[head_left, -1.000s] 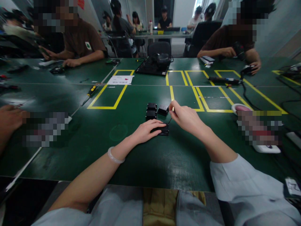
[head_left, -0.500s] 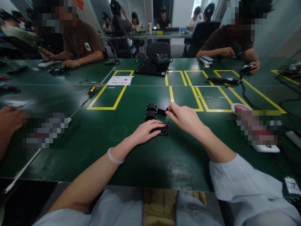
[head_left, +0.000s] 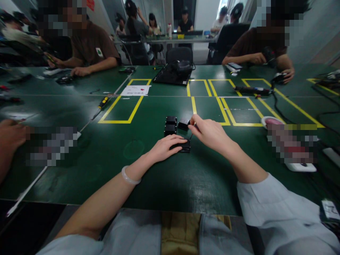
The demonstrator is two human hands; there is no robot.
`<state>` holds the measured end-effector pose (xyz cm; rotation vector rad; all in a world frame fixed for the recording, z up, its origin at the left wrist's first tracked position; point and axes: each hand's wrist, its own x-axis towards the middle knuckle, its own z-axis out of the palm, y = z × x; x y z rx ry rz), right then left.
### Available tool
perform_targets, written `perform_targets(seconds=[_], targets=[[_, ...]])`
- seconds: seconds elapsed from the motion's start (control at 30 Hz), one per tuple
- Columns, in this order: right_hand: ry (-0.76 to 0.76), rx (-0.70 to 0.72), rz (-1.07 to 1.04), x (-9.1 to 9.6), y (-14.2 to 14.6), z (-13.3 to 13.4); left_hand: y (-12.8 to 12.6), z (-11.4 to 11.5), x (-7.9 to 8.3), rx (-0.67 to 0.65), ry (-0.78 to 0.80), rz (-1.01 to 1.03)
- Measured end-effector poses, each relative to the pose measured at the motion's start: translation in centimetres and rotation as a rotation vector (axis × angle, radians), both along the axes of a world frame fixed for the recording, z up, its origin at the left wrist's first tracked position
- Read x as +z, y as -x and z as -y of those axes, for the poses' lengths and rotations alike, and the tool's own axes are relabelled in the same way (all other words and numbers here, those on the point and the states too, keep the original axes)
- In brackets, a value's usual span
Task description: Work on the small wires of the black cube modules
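My left hand [head_left: 168,147] is wrapped over a small black block [head_left: 186,146], its fingers pressing it against the green table. My right hand [head_left: 208,131] is closed in a pinch around a thin dark rod-like tool [head_left: 191,136], whose lower end meets the right side of that block. The tool's upper part is hidden by the fingers, so its exact kind cannot be made out. Just beyond my left hand, black ribbed blocks [head_left: 170,124] stand in a row. Another black piece [head_left: 183,124] lies beside them, close to my right fingertips.
A yellow-handled screwdriver [head_left: 103,102] and a white paper label [head_left: 136,90] lie to the left. At the right are a black cylindrical power tool [head_left: 252,90] and a blurred-out device [head_left: 300,166]. A co-worker's hand [head_left: 13,134] rests at far left; others sit opposite.
Almost nothing differs. My right hand has shifted very slightly, while the left hand stays on the block.
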<state>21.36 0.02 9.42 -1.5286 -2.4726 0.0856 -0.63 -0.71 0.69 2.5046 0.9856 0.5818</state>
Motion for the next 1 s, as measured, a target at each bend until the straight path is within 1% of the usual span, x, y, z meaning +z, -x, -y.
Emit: perform_targets(seconds=[0.2, 0.43, 0.8, 1.0], targets=[[-0.012, -0.031, 0.042, -0.1, 0.11, -0.14, 0.04, -0.05, -0.1, -0.001, -0.004, 0.0], [0.014, 0.001, -0.016, -0.13, -0.01, -0.16, 0.11, -0.06, -0.23, 0.002, -0.006, 0.01], [-0.014, 0.009, -0.006, -0.07, 0.04, -0.03, 0.01, -0.04, 0.07, 0.001, 0.0, 0.007], [-0.002, -0.02, 0.032, -0.09, 0.12, -0.11, 0.07, -0.1, -0.3, 0.003, -0.014, 0.004]])
